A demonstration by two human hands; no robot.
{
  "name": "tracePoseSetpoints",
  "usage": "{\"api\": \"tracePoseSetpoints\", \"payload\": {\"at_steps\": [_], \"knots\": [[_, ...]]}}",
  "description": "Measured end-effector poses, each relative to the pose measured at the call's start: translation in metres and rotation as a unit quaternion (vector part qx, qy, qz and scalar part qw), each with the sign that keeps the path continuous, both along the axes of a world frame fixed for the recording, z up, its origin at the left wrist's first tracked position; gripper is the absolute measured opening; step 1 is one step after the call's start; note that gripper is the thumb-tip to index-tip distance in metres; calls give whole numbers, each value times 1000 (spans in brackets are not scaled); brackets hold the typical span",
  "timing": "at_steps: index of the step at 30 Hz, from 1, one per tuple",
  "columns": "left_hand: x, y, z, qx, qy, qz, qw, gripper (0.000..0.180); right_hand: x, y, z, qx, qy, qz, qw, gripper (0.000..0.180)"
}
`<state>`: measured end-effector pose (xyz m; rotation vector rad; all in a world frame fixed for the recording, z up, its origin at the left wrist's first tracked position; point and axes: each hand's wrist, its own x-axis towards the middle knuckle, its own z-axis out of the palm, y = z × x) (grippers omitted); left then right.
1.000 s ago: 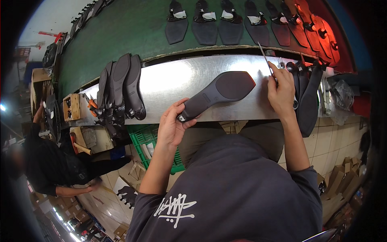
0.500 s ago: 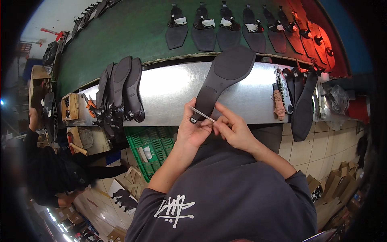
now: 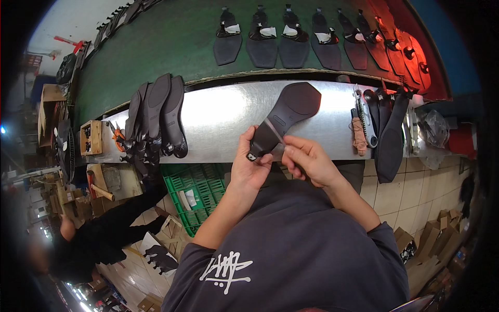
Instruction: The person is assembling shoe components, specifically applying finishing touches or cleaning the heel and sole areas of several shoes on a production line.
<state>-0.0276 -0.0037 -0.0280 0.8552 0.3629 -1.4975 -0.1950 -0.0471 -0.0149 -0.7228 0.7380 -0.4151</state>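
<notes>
My left hand (image 3: 247, 169) is closed around the narrow heel end of a dark shoe sole (image 3: 296, 104), bottom side up and slanting away to the right. A small dark fitting with a pale spot shows at the heel end beside my left thumb. In my right hand (image 3: 311, 162), thumb and fingers pinch a thin pale strip (image 3: 274, 131), which lies slantwise across the narrow part of the sole. What the strip is made of cannot be made out. Both hands are over the near edge of the metal worktop (image 3: 218, 117).
Stacked soles (image 3: 158, 109) lie left of my hands, near orange-handled pliers (image 3: 119, 139) and a wooden box (image 3: 91, 138). A utility knife (image 3: 368, 122) and more soles (image 3: 392, 135) lie right. Several strapped sandals (image 3: 262, 49) line the green table (image 3: 156, 57). A green crate (image 3: 192, 197) stands below.
The sole has come nearer to me and tilted further right. The pale strip has shifted from the heel end up along the sole. At the left, another person has moved lower in view.
</notes>
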Motion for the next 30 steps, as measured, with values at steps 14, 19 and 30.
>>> {"api": "tracePoseSetpoints", "payload": {"at_steps": [14,19,30], "knots": [[-2,0,-6,-88,-428,57,898,62,14,10,3,133,-95,38,986,35],[4,-3,0,-92,-395,53,913,66,3,-3,-4,193,-187,35,962,26],[9,-4,6,-39,-270,42,961,64,28,21,-1,-570,132,-48,809,12]]}}
